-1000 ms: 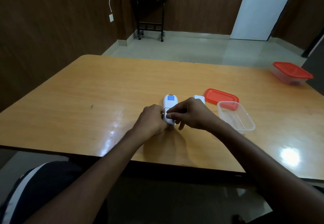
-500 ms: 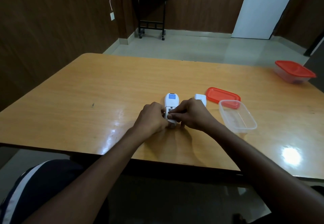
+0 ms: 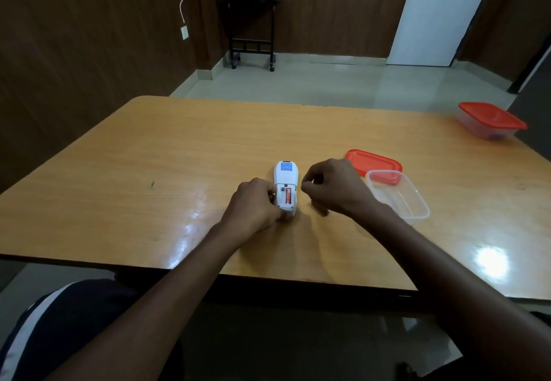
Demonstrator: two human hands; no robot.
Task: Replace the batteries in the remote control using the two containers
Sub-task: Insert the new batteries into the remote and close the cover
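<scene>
Remote control (image 3: pixel 285 185) face down near the front-middle of the bench (image 3: pixel 149 157), battery bay open, one orange-red battery (image 3: pixel 288 195) seated on the side toward the open container and the slot beside it apparently empty. Left hand (image 3: pixel 253 207) clamped on the remote's near end; right hand (image 3: pixel 334 188) just beside the remote toward the open clear container (image 3: pixel 398 197), fingers pinched together, contents too small to tell, possibly a battery. Judged mid-swap, removal or fitting unclear; loose red lid (image 3: pixel 372 161) behind that container, lidded container (image 3: pixel 490 121) well beyond it; next move likely calls for steadying the remote.
</scene>
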